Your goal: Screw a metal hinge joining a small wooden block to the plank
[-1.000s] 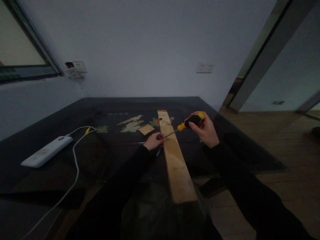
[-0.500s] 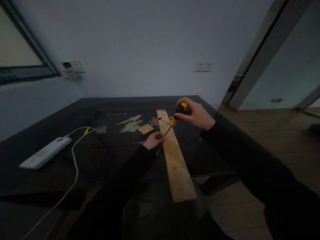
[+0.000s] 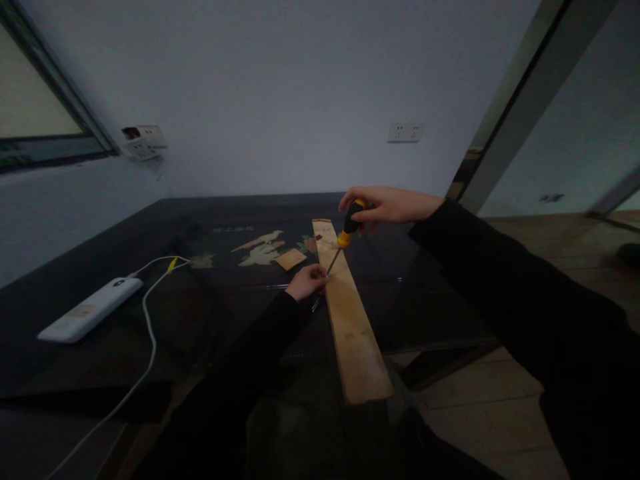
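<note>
My right hand (image 3: 373, 205) grips the black and yellow handle of a screwdriver (image 3: 351, 219), which slants down and to the left. Its tip meets the left edge of a long wooden board (image 3: 353, 320), at the fingertips of my left hand (image 3: 307, 281). Those fingers are pinched together at the tip; whatever they hold is too small to make out. The board lies lengthwise on the dark table, its near end sticking out past the front edge. Just left of it, below my left hand, are small shiny metal pieces (image 3: 315, 305), perhaps screws.
A small square wood piece (image 3: 291, 259) lies beyond my left hand. On the left sits a white power strip (image 3: 93, 310), its white cable (image 3: 150, 320) with a yellow tag running off the front. The dark table (image 3: 240, 313) stands against a wall with sockets (image 3: 405, 132).
My right hand has turned about the screwdriver handle, its wrist and forearm now higher and further right. The screwdriver stands a little steeper. My left hand and the board stay in place.
</note>
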### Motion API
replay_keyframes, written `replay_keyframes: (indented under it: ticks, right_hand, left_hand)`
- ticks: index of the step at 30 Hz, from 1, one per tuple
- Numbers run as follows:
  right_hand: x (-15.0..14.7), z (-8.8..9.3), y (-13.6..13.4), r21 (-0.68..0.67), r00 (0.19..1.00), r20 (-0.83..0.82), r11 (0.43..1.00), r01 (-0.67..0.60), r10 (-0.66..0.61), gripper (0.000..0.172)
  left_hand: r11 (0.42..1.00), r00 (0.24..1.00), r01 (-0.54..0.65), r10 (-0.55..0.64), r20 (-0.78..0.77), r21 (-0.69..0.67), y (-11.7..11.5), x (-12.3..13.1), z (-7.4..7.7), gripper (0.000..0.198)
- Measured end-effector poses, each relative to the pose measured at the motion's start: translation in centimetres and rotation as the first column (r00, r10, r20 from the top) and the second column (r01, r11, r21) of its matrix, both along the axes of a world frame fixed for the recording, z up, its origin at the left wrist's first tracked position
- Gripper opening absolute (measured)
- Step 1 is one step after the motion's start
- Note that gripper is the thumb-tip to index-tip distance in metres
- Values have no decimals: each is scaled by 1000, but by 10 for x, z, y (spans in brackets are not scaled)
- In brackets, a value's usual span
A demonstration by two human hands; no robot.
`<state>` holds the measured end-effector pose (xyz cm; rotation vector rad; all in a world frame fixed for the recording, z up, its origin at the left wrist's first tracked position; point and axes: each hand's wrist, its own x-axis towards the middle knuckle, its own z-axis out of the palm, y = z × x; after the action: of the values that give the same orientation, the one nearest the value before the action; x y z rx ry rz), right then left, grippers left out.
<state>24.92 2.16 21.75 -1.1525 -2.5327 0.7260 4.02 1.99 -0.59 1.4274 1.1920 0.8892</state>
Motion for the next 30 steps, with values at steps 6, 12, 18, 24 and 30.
replay_keyframes:
  ticks: [6, 12, 18, 24, 30]
  right_hand:
    - [-14, -1, 0, 340, 982, 160, 939, 43, -102, 28]
    - [-22, -2, -1, 546, 953, 211, 835, 71, -219, 39]
    - [-14, 9, 7, 244, 960, 276, 970, -23, -46, 38]
    - [-9, 18, 7, 157, 959, 283, 985, -66, 19, 44]
    - [-18, 7, -6, 452, 952, 241, 890, 62, -189, 35]
  left_hand:
    - [999, 998, 44, -42, 50, -30, -2, 0, 3, 23]
    - [999, 999, 31, -31, 16, -43, -5, 0, 7, 19]
    - [999, 1000, 13, -12, 15, -53, -6, 1, 8, 19]
    - [998, 1000, 10, -9, 16, -65, -5, -1, 7, 18]
    - [996, 999, -6, 10, 41, -84, -2, -1, 6, 19]
